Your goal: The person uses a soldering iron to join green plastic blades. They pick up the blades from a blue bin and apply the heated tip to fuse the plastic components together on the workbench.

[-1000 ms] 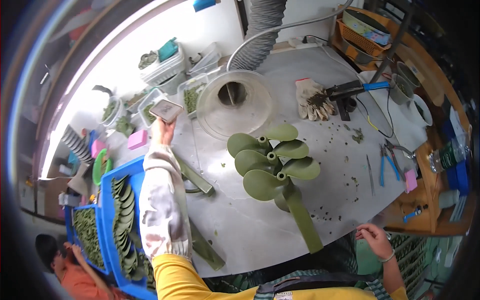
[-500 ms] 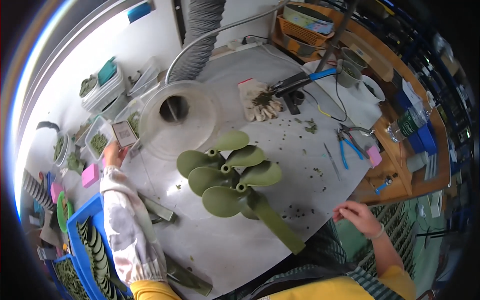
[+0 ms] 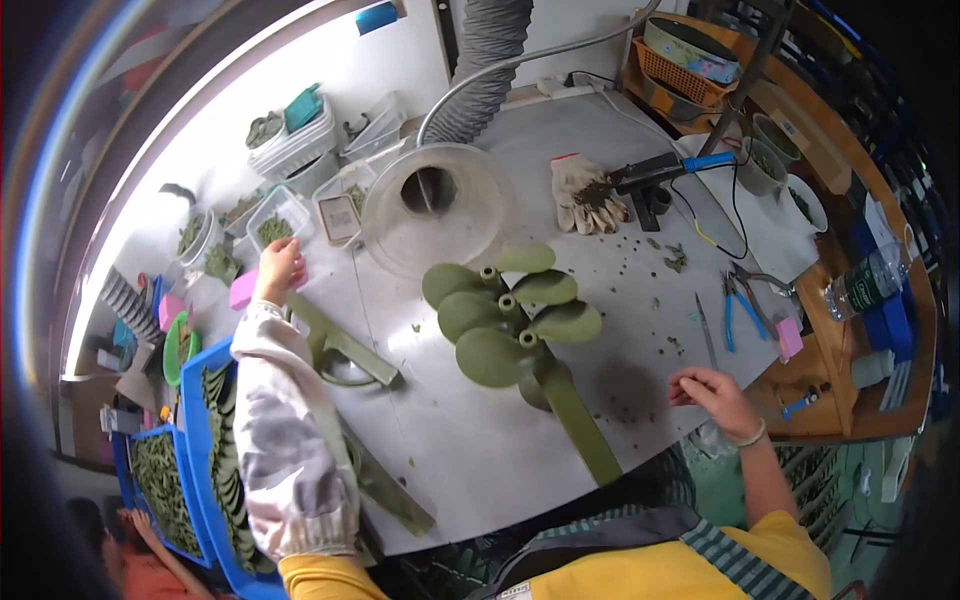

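Note:
My left hand (image 3: pixel 278 268) is raised at the left of the table, beside a pink block (image 3: pixel 243 288) and a tub of green parts (image 3: pixel 280 216). Its fingers are bunched together, and anything inside them is hidden. A small dark-framed card (image 3: pixel 340 220) lies a little beyond, apart from the hand. Over the table's right front edge hovers my right hand (image 3: pixel 715 395), its fingers loosely bent with nothing visible between them. Between both hands lie several olive-green propeller-like parts (image 3: pixel 495 357) in an overlapping row, a long flat arm (image 3: pixel 578 425) reaching toward me from the nearest one.
A clear round hood (image 3: pixel 450 240) on a grey duct stands behind the propellers. Farther right are a work glove (image 3: pixel 583 190), a blue-handled tool (image 3: pixel 680 170) and pliers (image 3: pixel 740 315). Blue crates (image 3: pixel 215 470) of green parts flank my left arm. Another person (image 3: pixel 150 560) is at lower left.
The view has swung left, so the table sits farther right. My left hand has let go of the framed card and drawn back to the pink block. My right hand stays loosely bent.

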